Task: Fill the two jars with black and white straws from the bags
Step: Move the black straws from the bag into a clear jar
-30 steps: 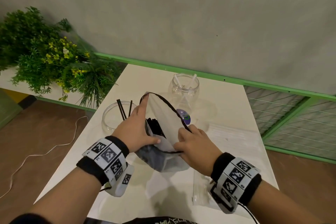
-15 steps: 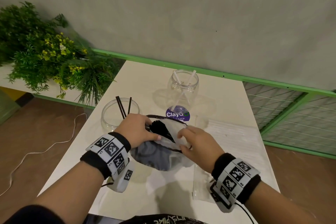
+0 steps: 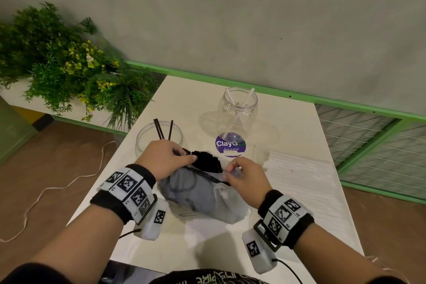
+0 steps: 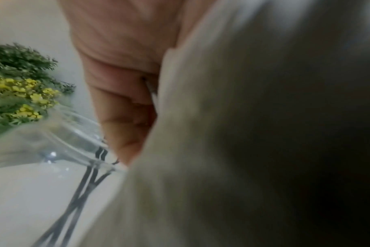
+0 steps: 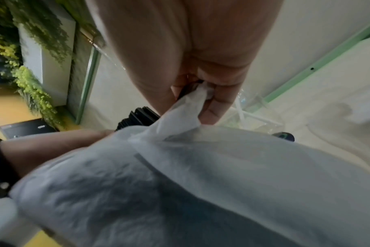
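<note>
A translucent white bag (image 3: 196, 193) lies on the table (image 3: 189, 99) between my hands. A bundle of black straws (image 3: 206, 160) pokes out of its dark-trimmed mouth. My left hand (image 3: 182, 157) grips the bag's left rim beside the straw ends. My right hand (image 3: 227, 174) pinches the right rim; the right wrist view shows the fabric (image 5: 192, 103) squeezed between thumb and fingers (image 5: 213, 107). Just beyond my left hand stands a clear jar (image 3: 159, 136) with three black straws. Farther back, another clear jar (image 3: 238, 106) holds two white straws.
A clear flat bag of white straws (image 3: 299, 168) lies on the table to the right. A purple round sticker (image 3: 230, 144) sits in front of the far jar. Green plants (image 3: 64, 69) stand left of the table, a green-framed wire fence (image 3: 368, 136) right.
The bag, held upright with its mouth spread open a second ago, has been lowered and tipped flat. The black straw ends now stick out of its mouth.
</note>
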`<state>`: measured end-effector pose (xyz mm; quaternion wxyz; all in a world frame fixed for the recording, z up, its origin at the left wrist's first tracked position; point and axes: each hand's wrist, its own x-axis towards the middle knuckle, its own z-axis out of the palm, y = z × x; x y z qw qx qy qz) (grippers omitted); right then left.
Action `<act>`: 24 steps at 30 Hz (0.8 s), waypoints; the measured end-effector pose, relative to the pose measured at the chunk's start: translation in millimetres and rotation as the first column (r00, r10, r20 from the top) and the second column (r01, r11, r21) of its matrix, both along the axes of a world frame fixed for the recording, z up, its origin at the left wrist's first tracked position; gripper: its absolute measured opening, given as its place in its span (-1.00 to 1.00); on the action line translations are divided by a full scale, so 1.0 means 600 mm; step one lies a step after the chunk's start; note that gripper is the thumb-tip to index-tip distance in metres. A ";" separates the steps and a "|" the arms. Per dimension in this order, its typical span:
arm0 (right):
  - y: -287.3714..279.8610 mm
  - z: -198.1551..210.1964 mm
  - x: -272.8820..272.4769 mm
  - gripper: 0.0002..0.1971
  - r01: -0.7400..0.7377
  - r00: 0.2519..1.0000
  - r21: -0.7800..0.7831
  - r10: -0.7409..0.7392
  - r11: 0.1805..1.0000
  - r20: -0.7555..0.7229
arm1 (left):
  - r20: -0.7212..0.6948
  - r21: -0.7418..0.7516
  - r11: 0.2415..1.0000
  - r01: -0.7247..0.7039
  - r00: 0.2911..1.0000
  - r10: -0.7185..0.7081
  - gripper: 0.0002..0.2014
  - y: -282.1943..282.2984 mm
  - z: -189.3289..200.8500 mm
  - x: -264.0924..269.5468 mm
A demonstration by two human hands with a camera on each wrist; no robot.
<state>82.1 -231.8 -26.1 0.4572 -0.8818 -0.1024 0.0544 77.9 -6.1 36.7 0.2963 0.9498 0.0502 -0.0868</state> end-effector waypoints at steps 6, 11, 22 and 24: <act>0.000 -0.011 0.011 -0.72 -0.046 0.999 -0.063 0.047 0.997 0.003 | 0.155 0.285 0.949 0.134 0.971 -0.184 -0.14 0.010 0.013 -0.028; -0.013 -0.016 0.002 -0.81 -0.119 0.982 -0.253 0.151 0.960 0.113 | -0.049 0.246 0.917 0.315 0.949 -0.313 0.08 -0.004 -0.001 -0.044; 0.005 0.047 -0.012 -0.36 -0.292 0.947 -0.418 0.321 0.860 0.000 | 0.082 0.153 0.977 0.150 0.983 -0.164 -0.43 -0.004 -0.017 -0.043; -0.007 0.047 -0.012 -0.40 -0.312 0.925 -0.558 0.379 0.769 0.005 | 0.106 0.156 0.980 0.122 0.985 -0.139 -0.51 -0.006 -0.019 -0.044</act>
